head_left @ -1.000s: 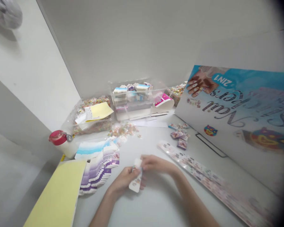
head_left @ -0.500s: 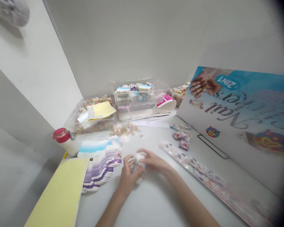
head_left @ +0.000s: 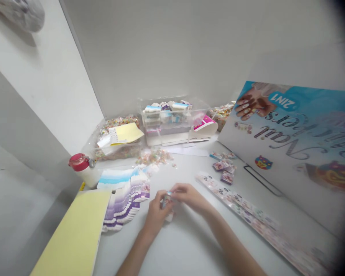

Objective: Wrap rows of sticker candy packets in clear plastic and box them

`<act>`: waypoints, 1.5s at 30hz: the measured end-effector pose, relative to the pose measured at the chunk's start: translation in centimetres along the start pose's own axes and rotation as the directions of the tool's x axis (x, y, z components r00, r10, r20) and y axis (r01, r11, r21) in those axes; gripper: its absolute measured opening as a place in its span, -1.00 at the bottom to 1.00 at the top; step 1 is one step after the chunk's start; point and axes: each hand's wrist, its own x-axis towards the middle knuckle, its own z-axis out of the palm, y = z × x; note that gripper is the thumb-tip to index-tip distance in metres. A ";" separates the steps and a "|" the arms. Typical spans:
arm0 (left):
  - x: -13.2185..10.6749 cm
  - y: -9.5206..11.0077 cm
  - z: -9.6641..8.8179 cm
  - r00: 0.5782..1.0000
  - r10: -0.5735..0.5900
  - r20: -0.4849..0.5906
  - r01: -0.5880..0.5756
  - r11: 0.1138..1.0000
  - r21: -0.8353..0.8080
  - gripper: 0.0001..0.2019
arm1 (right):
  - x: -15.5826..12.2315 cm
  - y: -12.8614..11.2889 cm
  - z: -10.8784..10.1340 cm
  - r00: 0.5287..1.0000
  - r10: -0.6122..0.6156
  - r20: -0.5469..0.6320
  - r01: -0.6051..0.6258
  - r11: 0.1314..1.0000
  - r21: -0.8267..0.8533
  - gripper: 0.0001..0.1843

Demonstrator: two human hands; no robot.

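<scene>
Both of my hands meet low in the middle of the white table. My left hand (head_left: 156, 214) is curled round a small white printed packet (head_left: 167, 202), and my right hand (head_left: 189, 197) pinches the packet's top from the right. Most of the packet is hidden between my fingers. Just left of my hands lies a fanned stack of purple and blue flat cards (head_left: 126, 199). To the right, a long printed sticker strip (head_left: 247, 212) runs diagonally across the table.
A yellow sheet (head_left: 74, 234) lies at the lower left, a red-capped white bottle (head_left: 84, 170) behind it. Clear bins of small packets (head_left: 166, 119) and a bag of loose pieces (head_left: 117, 138) stand at the back. A big nail-sticker display board (head_left: 299, 138) leans at right. Small purple packets (head_left: 224, 170) lie nearby.
The packet, earlier held upright and mostly visible, is now folded in between my two hands. My hands have closed together and the view has shifted slightly.
</scene>
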 end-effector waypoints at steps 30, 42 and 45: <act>0.3 -0.5 0.1 0.986 -0.100 -0.134 0.081 0.987 -0.140 -0.58 | -0.4 -0.6 0.5 0.986 -0.146 0.085 0.161 0.964 -0.210 -0.73; 0.7 -2.5 0.2 0.965 0.016 -0.263 0.021 0.990 0.139 -0.59 | 6.5 2.8 -3.0 0.889 -0.444 -0.110 0.136 0.486 -0.863 -0.63; 0.9 -2.9 -0.1 0.960 0.003 -0.281 0.031 0.993 0.118 -0.66 | 10.9 2.4 -0.2 0.882 -0.455 0.121 0.303 0.350 -0.887 -0.54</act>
